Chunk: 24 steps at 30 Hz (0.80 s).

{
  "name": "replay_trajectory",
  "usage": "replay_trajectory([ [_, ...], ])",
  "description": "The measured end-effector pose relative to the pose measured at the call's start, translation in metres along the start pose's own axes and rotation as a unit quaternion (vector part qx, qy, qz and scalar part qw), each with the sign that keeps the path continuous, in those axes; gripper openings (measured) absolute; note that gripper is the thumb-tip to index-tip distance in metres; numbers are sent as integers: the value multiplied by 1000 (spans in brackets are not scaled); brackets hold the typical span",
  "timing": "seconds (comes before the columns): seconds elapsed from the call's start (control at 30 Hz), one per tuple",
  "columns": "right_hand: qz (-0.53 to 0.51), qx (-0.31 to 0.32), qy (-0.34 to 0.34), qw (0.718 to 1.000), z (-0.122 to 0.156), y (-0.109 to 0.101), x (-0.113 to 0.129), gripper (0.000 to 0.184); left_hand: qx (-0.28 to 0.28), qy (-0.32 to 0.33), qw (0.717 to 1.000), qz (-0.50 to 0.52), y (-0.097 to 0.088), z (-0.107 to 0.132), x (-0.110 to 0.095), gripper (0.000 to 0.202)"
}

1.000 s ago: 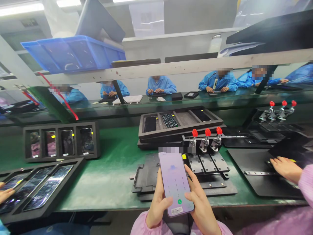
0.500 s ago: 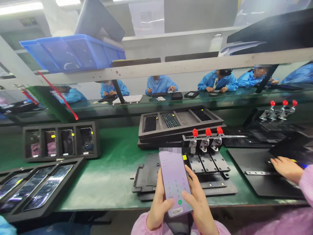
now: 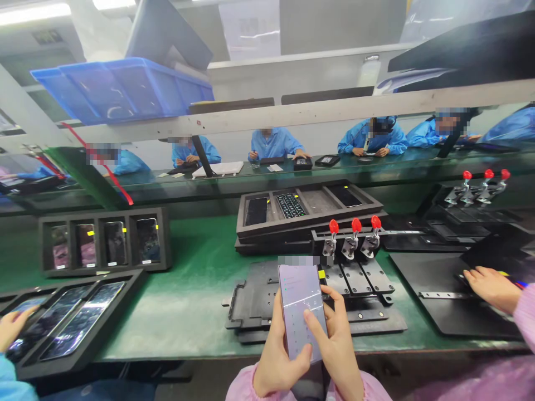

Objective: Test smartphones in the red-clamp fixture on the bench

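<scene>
Both my hands hold a smartphone [image 3: 301, 295] upright above the table's front edge, its lit screen facing me. My left hand [image 3: 278, 351] is wrapped round its left side, thumb over the lower screen. My right hand [image 3: 340, 340] grips the right side, with its thumb on the middle of the glass. The screen is pale violet with faint marks, partly washed out by glare. A yellow sticker [image 3: 321, 274] juts from the phone's right edge. Just behind stands a black clamping fixture [image 3: 251, 295] with red-tipped toggle clamps [image 3: 356, 225].
Foam trays [image 3: 104, 217] with phones stand at left, where a co-worker's hand [image 3: 14, 326] reaches in. Another tray [image 3: 309, 225] lies behind the fixture. At right, a pink-sleeved co-worker's hand [image 3: 491, 287] rests at a black plate [image 3: 443, 317]. A shelf with a blue bin [image 3: 121, 92] spans overhead.
The phone has shifted slightly right and tilted, and its keypad has faded under glare. My right thumb has moved up the screen. A co-worker's hand has come in at the left tray.
</scene>
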State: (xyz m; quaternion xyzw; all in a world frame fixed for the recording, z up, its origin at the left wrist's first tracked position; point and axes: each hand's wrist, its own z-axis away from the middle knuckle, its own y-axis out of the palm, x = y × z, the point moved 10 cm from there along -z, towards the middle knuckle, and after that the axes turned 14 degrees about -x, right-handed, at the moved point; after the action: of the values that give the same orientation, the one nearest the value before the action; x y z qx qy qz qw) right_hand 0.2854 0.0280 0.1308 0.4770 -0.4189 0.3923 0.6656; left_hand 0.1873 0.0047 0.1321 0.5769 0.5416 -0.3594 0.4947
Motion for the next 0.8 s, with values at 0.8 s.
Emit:
replay_trajectory([
  [0.8, -77, 117, 40, 989, 4, 10, -3, 67, -15, -64, 990, 122, -10, -7, 0, 84],
])
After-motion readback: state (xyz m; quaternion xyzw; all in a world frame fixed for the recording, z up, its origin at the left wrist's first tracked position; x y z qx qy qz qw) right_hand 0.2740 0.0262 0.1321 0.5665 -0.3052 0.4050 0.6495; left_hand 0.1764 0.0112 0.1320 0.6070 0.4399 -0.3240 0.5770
